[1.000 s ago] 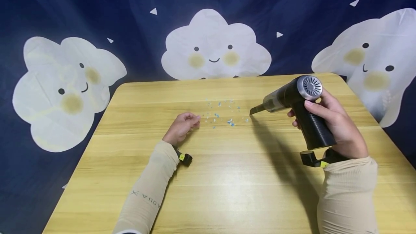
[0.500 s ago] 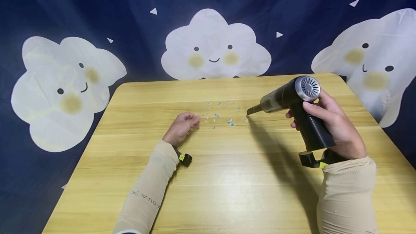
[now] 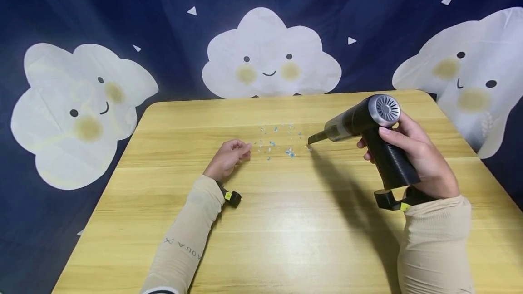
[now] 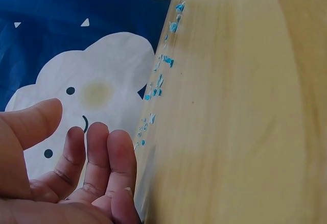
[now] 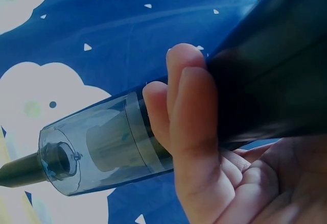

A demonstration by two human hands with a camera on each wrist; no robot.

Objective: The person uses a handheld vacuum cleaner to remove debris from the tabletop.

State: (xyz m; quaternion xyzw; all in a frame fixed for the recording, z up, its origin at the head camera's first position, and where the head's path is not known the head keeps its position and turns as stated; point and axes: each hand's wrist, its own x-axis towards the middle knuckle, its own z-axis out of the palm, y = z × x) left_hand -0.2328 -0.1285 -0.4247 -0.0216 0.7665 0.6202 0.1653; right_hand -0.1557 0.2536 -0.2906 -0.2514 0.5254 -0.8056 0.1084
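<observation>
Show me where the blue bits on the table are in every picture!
Head: the blue bits lie on the table, between the left hand and black nozzle.
Left wrist: just left of centre, along the table's edge.
Right wrist: none visible on the table.
Shared landmark: the curtain with white clouds.

The black pistol-shaped tool point(image 3: 364, 120) looks like smooth plastic, its round silver cap point(image 3: 385, 109) metallic; the yellow wood-grain desk point(image 3: 286, 239) is glossy.
</observation>
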